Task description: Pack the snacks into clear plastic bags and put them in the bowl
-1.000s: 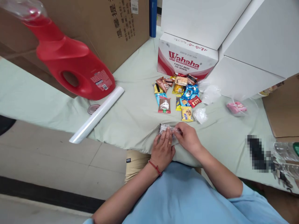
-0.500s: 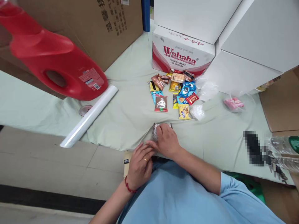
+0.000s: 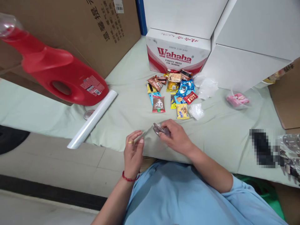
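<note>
Lower centre of frame: right hand [image 3: 177, 137] pinches a small, dark-brown, shiny packet [image 3: 158, 128] over the pale-green fabric cloth [image 3: 220, 134]. Left hand [image 3: 132, 154], fingers half-curled, sits apart from the packet, further left; cannot tell whether it grips anything. Likely risk: slick-looking surface slides from a loosened pinch, dropping near the cloth's front edge.

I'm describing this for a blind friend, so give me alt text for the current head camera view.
A person's right hand holds a shiny dark packet over a pale green tablecloth, with the left hand close by. Beyond them, assorted wrapped snacks lie in front of a Wahaha purified water carton; a red handled bottle and a white roll are at left.
</note>
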### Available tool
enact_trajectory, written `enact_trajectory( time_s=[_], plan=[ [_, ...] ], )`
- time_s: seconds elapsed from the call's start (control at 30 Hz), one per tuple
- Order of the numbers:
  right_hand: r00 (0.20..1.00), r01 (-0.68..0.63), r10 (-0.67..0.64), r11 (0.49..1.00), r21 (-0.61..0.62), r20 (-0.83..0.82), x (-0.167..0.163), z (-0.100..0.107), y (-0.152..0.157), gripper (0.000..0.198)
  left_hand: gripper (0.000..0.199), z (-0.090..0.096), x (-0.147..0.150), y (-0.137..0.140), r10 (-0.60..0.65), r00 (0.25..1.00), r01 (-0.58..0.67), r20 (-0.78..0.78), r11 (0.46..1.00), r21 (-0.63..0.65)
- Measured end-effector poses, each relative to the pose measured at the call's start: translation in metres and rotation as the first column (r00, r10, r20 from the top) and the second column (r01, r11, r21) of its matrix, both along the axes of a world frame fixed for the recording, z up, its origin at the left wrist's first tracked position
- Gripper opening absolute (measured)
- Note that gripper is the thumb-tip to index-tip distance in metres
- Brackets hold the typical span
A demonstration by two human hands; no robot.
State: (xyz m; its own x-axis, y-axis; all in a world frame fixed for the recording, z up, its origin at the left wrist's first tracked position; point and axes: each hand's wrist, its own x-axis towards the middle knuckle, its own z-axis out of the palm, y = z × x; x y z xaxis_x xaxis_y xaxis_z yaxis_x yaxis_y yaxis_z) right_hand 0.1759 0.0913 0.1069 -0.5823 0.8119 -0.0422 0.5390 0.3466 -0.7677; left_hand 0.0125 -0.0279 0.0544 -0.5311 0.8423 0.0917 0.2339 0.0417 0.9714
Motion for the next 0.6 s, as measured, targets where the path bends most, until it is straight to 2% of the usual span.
enact_trajectory(
  time_s=[0.07, 0.13, 0.17, 0.23, 0.33, 0.43, 0.53, 0.6],
  plan=[
    [0.965, -0.032, -0.037, 0.966, -0.258, -0.261, 0.020, 0.001, 0.007, 0.018, 0.050, 0.004, 0.006, 0.014, -0.119, 0.953, 0.138, 0.280, 0.989, -0.049],
    [0.912, -0.093, -0.107, 0.886, -0.454, -0.396, 0.036, -0.005, 0.011, 0.021, 0.063, 0.007, 0.017, 0.027, -0.236, 0.849, 0.305, 0.473, 0.950, -0.073],
    [0.897, -0.107, -0.136, 0.857, -0.503, -0.422, 0.042, -0.009, 0.012, 0.023, 0.066, 0.007, 0.023, 0.033, -0.262, 0.814, 0.357, 0.519, 0.930, -0.092],
    [0.887, -0.075, -0.182, 0.849, -0.522, -0.424, 0.051, -0.018, 0.010, 0.026, 0.064, 0.007, 0.036, 0.042, -0.258, 0.816, 0.382, 0.517, 0.913, -0.147],
    [0.912, 0.026, -0.184, 0.917, -0.397, -0.366, 0.059, -0.028, 0.001, 0.036, 0.057, 0.004, 0.055, 0.050, -0.267, 0.884, 0.366, 0.383, 0.906, -0.214],
    [0.946, 0.066, -0.132, 0.973, -0.222, -0.296, 0.070, -0.032, -0.005, 0.034, 0.052, 0.002, 0.065, 0.053, -0.354, 0.907, 0.405, 0.228, 0.880, -0.247],
    [0.933, 0.144, -0.186, 0.978, -0.154, -0.308, 0.104, -0.030, 0.010, 0.032, 0.047, -0.002, 0.053, 0.051, -0.396, 0.918, 0.386, 0.004, 0.892, -0.237],
    [0.884, 0.314, -0.331, 0.943, -0.105, -0.331, 0.150, -0.021, 0.039, 0.034, 0.042, -0.007, 0.035, 0.046, -0.318, 0.907, 0.268, -0.275, 0.941, -0.207]
  ],
)
